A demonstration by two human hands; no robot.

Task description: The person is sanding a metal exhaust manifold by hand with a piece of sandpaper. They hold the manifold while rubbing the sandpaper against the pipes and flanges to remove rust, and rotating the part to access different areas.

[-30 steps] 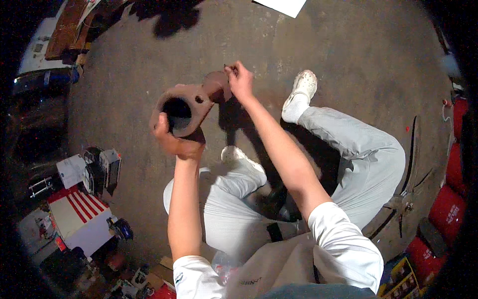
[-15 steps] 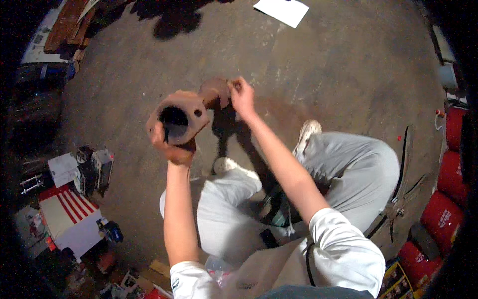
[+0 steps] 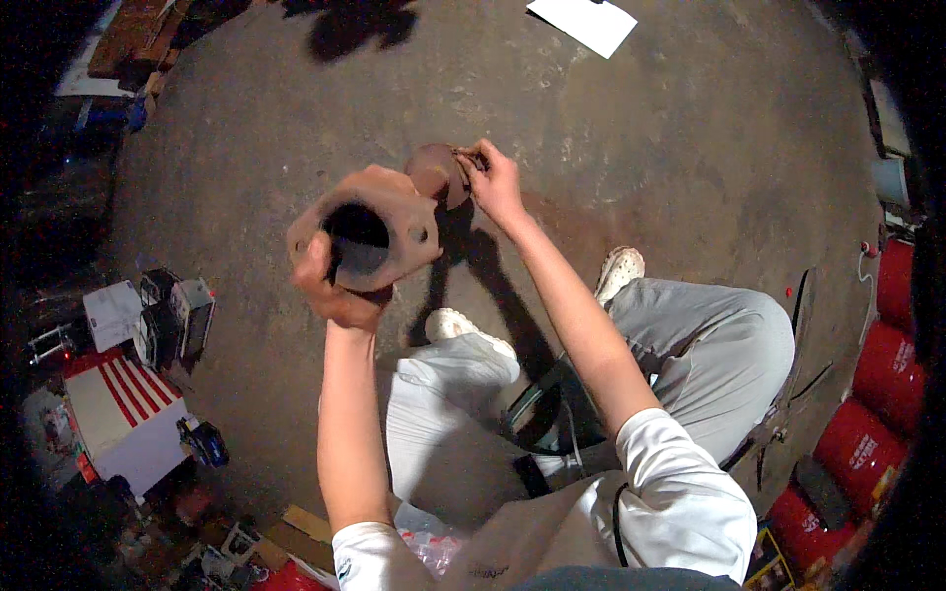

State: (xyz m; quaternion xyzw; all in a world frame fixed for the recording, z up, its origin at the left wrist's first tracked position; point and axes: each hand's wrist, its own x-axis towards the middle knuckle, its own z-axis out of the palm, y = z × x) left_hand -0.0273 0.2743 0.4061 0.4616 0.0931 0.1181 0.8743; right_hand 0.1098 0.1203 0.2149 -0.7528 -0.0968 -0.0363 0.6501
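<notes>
I hold a rusty brown metal pipe fitting [image 3: 394, 212] up in front of me. It has a wide flange with bolt holes and a dark round opening facing me. My left hand [image 3: 330, 291] grips the flange from below at its left edge. At the fitting's far, narrower end [image 3: 434, 172], my right hand [image 3: 493, 182] pinches something small against the metal with its fingertips; what it is I cannot tell. Both forearms reach up from the lower edge, above my knees in grey trousers.
Concrete floor [image 3: 641, 128] all around. A white sheet of paper [image 3: 581, 22] lies at the top. Red canisters [image 3: 887, 394] line the right side. At the left stand a red-and-white striped box [image 3: 108, 414] and small devices [image 3: 172, 315]. My white shoes [image 3: 616, 271] rest on the floor.
The fitting has come up closer to the camera and tilted so its opening faces me more. Both hands kept their hold and rose with it; my legs shifted lower in view.
</notes>
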